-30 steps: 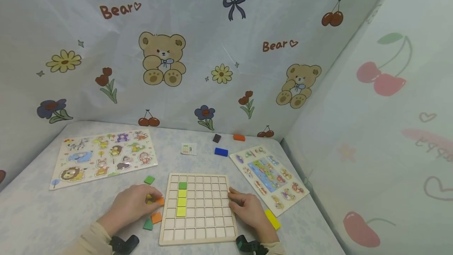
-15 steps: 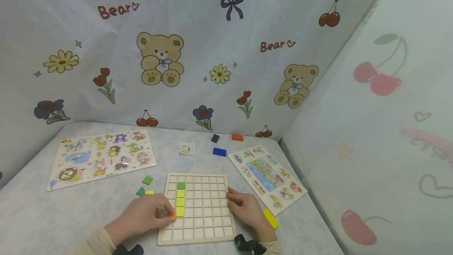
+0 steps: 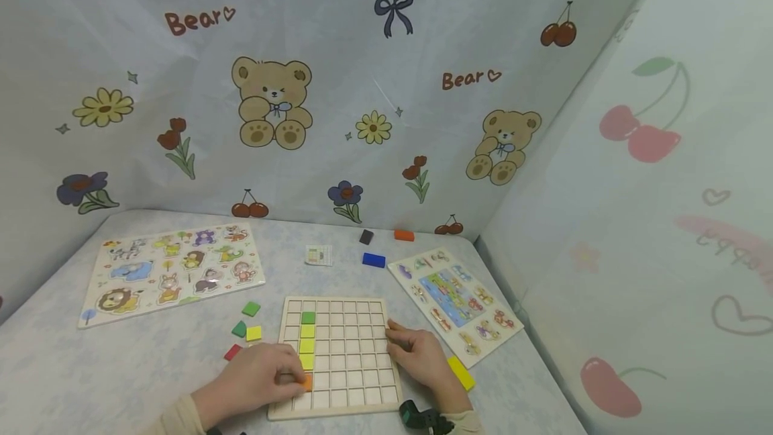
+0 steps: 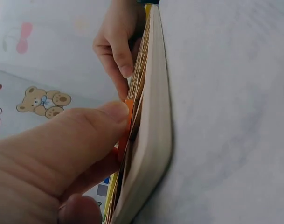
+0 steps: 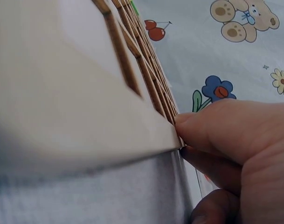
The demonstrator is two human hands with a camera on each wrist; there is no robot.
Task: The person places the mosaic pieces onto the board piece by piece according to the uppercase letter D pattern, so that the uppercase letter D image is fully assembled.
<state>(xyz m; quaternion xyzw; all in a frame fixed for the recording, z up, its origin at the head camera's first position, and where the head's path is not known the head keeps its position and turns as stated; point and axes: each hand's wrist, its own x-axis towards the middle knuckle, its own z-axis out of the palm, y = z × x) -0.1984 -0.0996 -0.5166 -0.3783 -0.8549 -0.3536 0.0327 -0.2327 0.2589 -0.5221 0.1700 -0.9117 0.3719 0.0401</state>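
Note:
A wooden grid board [image 3: 338,413] lies in front of me in the head view. In one of its left columns, a green square tile [image 3: 308,317] and several yellow tiles [image 3: 307,346] form a line. My left hand [image 3: 256,378] pinches an orange tile [image 3: 308,382] between thumb and fingers, directly below the lowest yellow one. The left wrist view shows this orange tile [image 4: 127,128] tilted on edge over the grid, its far side hidden by the thumb. My right hand [image 3: 423,356] holds the board's right edge, thumb on the rim [image 5: 174,135] in the right wrist view.
Loose green [image 3: 251,309], dark green [image 3: 239,329], yellow [image 3: 253,333] and red [image 3: 232,352] pieces lie left of the board. An animal puzzle [image 3: 175,270] stands back left, another picture puzzle [image 3: 455,304] right. Blue [image 3: 374,260], orange [image 3: 404,235] and yellow [image 3: 461,373] blocks lie around.
My left hand has brought the orange tile from beside the board rightward and nearer onto the grid, uncovering loose yellow, dark green and red pieces. My right hand stays at the board's edge.

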